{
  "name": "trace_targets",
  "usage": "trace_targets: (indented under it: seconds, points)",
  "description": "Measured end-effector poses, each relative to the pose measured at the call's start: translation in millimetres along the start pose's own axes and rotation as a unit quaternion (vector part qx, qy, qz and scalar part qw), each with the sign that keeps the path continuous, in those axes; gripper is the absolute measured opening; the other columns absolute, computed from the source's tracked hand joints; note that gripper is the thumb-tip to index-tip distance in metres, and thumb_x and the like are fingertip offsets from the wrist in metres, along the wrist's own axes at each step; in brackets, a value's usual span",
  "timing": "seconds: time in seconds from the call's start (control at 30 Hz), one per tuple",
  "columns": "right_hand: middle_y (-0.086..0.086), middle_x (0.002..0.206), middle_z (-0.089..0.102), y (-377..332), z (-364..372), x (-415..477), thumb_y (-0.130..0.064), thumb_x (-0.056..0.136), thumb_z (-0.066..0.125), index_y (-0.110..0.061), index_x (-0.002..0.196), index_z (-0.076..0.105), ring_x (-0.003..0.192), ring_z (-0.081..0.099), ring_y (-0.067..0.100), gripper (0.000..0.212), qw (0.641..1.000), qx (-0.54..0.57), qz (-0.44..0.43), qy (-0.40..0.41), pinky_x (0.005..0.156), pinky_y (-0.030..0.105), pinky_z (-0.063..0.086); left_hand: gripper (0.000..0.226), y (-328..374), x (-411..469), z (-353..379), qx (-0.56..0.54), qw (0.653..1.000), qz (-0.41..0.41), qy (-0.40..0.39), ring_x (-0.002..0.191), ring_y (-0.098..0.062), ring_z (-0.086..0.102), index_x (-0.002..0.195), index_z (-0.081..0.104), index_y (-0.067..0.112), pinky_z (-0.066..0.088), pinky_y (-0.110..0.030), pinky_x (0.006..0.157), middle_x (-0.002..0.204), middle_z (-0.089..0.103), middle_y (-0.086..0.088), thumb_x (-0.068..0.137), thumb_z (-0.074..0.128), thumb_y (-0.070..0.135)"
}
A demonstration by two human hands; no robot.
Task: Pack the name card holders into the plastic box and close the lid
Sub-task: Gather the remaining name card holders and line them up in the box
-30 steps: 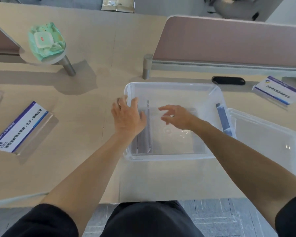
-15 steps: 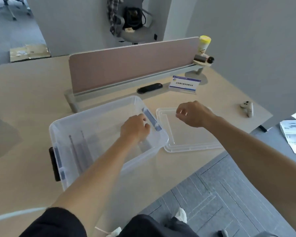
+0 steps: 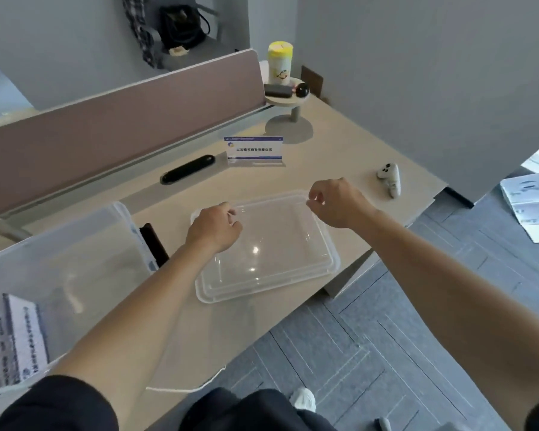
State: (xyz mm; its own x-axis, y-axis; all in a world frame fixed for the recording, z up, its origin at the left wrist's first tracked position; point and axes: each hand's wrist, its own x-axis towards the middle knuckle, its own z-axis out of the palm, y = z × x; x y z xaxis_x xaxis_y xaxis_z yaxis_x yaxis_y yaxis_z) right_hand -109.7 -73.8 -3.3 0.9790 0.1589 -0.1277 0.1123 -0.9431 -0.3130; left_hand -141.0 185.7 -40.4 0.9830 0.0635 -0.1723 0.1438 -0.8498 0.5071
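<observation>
A white cable (image 3: 184, 388) hangs off the desk's (image 3: 339, 144) near edge. At the lower left stands the clear plastic box (image 3: 75, 244), open on top, with a black latch (image 3: 153, 244) on its right end. Inside it, against the nearest corner, several name card holders (image 3: 19, 337) stand upright side by side (their white cards carry blue print too blurred to read). The rest of the box looks bare.

Just right of the box, the clear lid (image 3: 268, 256) lies flat on the desk, close to the desk's front edge. Both hands are on its far side. The left hand (image 3: 213, 227) has its fingers curled round the lid's far left corner. The right hand (image 3: 333, 202) pinches the rim at the far right corner between thumb and curled fingers. Both hands are well apart from the packed holders.

Beyond the lid, a lone name card holder (image 3: 254, 149) stands upright on the desk, beside a black oval cable port (image 3: 187, 172). To the right lies a white controller (image 3: 389, 178). Farther back, a small round shelf (image 3: 288, 102) carries a yellow-capped canister (image 3: 279, 66), and a pinkish partition (image 3: 122, 126) runs along the desk's rear.
</observation>
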Motion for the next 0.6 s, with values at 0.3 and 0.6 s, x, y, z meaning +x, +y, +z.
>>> trace_targets:
  seconds: [0.3,0.6]
  points:
    - [0.003,0.114,0.068,40,-8,130,-0.041,0.092,0.054,-0.026,0.113,0.066,0.104,0.062,0.028,0.029,0.999,-0.009,-0.012,-0.028,0.089,0.041,0.053,0.034,29,115,7,-0.012,0.998,-0.034,0.055,0.104,-0.021,0.059,0.119,0.06,0.02,0.046,-0.032,0.085,0.113,0.065,0.002,0.088,0.056,0.031]
    - [0.004,0.12,0.067,48,-4,266,-0.044,0.095,0.052,-0.024,0.122,0.061,0.108,0.061,0.027,0.035,0.993,-0.084,-0.037,-0.072,0.088,0.039,0.052,0.037,41,244,21,0.038,0.997,-0.032,0.063,0.11,-0.025,0.055,0.126,0.056,0.021,0.044,-0.035,0.077,0.123,0.058,-0.001,0.091,0.056,0.031]
